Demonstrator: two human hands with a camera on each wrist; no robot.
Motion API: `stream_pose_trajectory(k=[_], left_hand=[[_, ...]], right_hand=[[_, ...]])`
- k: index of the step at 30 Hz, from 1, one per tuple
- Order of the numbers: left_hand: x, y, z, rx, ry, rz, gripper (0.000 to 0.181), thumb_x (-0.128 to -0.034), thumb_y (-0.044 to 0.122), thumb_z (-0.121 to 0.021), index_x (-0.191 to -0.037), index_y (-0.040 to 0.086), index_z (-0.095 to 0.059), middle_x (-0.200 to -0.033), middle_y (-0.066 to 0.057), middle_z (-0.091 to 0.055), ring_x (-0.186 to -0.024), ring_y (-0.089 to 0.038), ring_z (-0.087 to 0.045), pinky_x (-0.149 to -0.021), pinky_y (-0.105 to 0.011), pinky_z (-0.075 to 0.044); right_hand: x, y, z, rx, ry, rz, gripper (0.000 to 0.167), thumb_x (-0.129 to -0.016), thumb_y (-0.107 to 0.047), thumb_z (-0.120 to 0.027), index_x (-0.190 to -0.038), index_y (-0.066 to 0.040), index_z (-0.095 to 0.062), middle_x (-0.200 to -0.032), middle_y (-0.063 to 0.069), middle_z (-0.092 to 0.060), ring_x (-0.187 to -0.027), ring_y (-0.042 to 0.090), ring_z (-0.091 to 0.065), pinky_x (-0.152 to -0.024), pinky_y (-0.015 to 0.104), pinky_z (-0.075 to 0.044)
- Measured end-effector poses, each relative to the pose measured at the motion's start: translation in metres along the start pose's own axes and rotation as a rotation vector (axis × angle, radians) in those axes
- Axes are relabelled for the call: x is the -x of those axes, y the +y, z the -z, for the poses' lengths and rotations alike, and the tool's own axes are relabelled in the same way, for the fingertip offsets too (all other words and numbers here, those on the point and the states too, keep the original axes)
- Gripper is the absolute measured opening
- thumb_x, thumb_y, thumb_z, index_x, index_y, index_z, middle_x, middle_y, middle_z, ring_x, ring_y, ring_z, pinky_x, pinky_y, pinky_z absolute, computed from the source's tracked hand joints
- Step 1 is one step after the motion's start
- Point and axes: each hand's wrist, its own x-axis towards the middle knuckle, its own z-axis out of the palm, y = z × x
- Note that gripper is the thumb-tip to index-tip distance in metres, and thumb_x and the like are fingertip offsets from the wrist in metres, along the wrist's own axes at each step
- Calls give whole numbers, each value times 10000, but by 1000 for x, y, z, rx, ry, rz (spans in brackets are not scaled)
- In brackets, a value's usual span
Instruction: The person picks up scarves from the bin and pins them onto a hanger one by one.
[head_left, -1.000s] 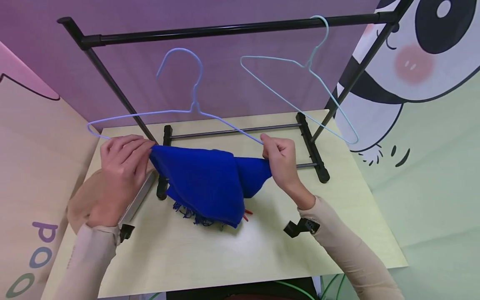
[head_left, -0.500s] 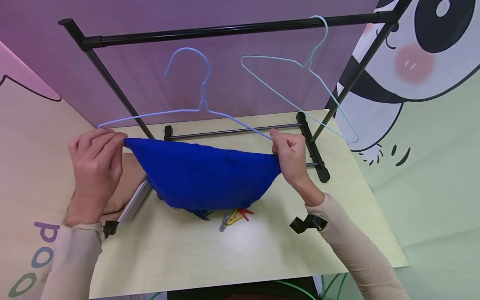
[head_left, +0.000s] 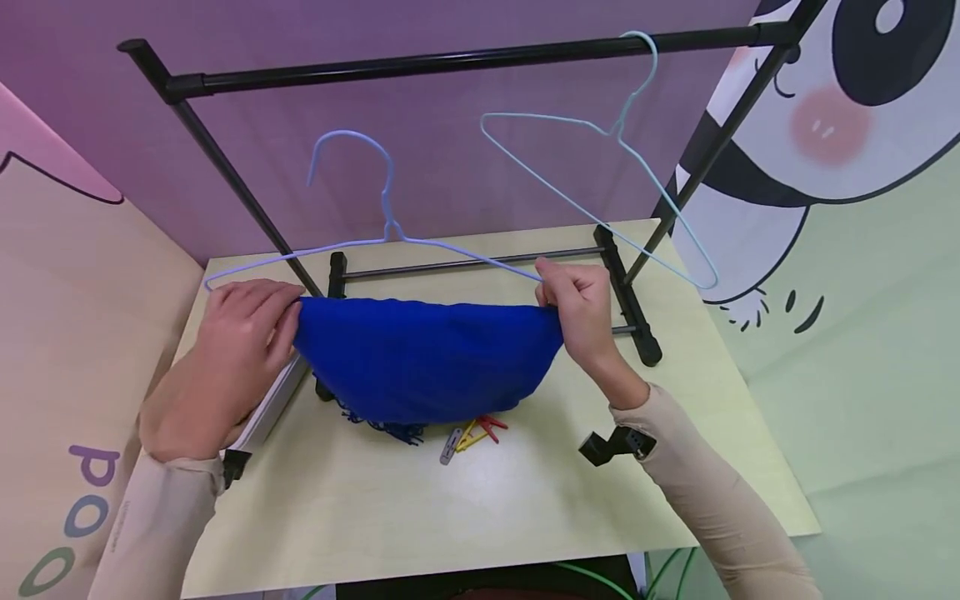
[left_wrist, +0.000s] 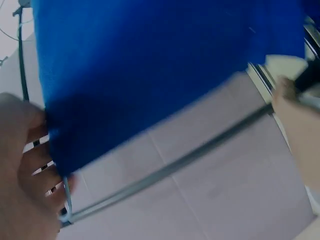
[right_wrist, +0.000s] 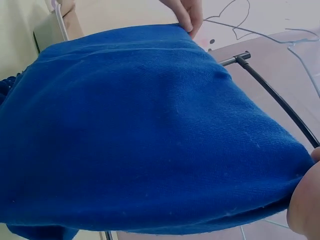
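Above the table (head_left: 525, 504), your left hand (head_left: 240, 354) pinches one upper corner of the blue cloth (head_left: 431, 362); your right hand (head_left: 581, 317) grips the other with the lilac hanger (head_left: 388, 225). Uneven pull could make the cloth slip.

The person wears long, plain beige sleeves, the left sleeve (head_left: 157, 525) looking paler and slightly pinkish, the right sleeve (head_left: 712, 492) a warmer tan. Both reach the wrist, with soft creases and gathered cuffs. At the right cuff sits a black wrist camera mount (head_left: 618, 446), angular and blocky; a black left mount (head_left: 236, 467) shows only partly. Any screws or markings on them are too small to read.
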Motion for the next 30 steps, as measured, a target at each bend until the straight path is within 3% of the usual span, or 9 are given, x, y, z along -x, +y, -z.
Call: stream_pose_trajectory(k=[4, 7, 9, 13, 18, 22, 25, 30], left_hand=[[-6, -4, 0, 112, -174, -18, 172, -943, 48, -628, -1068, -40, -707, -1012, -177, -709, -986, -356, -639, -923, -508, -427], [-7, -9, 0, 205, -182, -44, 132, -876, -24, -694, -1006, -49, -700, -952, -158, -699, -928, -332, -632, -850, -493, -443], [-8, -9, 0, 242, -131, -77, 148, -826, -71, -727, -968, -48, -697, -921, -149, -691, -892, -319, -627, -806, -480, -437], [-11, -4, 3, 227, 40, -113, 134, -796, -89, -749, -911, -45, -697, -887, -161, -695, -868, -341, -627, -767, -482, -404], [-16, 2, 13, 112, 195, -89, 89, -876, -30, -709, -943, -81, -681, -935, -219, -690, -937, -391, -617, -817, -501, -384], [-18, 4, 20, 65, 260, -70, 114, -858, -45, -723, -947, -95, -672, -972, -237, -688, -963, -407, -614, -849, -530, -369], [-15, 1, 25, 18, 217, -70, 150, -900, 40, -688, -976, -87, -670, -985, -239, -681, -974, -414, -596, -861, -567, -358], [-9, -4, 28, -70, 4, -84, 310, -933, 216, -633, -1087, -49, -673, -1047, -240, -652, -1025, -415, -563, -927, -584, -377]], right_hand=[[-1, 0, -1, 29, 31, -12, 559, -1015, -97, -491, -479, -26, -345, -497, 27, -276, -505, 195, -436, -571, 296, -418], [-3, 1, -1, 63, 52, -23, 564, -1017, -99, -492, -475, -12, -359, -491, 15, -282, -510, 193, -463, -592, 300, -438], [-4, 2, -1, 78, 72, -32, 571, -1017, -110, -499, -473, -4, -360, -488, 9, -282, -509, 191, -482, -597, 301, -444], [-9, 3, 1, 104, 119, -37, 579, -1018, -138, -507, -474, -10, -354, -483, -2, -285, -508, 187, -527, -595, 305, -454], [-18, -1, 1, 97, 157, -28, 578, -1023, -164, -508, -475, -69, -346, -489, 6, -274, -464, 202, -439, -584, 305, -465], [-27, -5, -2, 36, 188, -12, 572, -1014, -151, -521, -475, -96, -338, -497, 11, -261, -434, 198, -356, -530, 294, -453], [-31, -8, -4, 14, 193, -4, 573, -1004, -147, -531, -469, -57, -345, -474, 16, -293, -416, 207, -419, -486, 281, -407], [-30, -12, -7, 50, 170, 25, 580, -1005, -159, -527, -468, -31, -347, -450, 21, -328, -403, 219, -452, -448, 276, -356]])
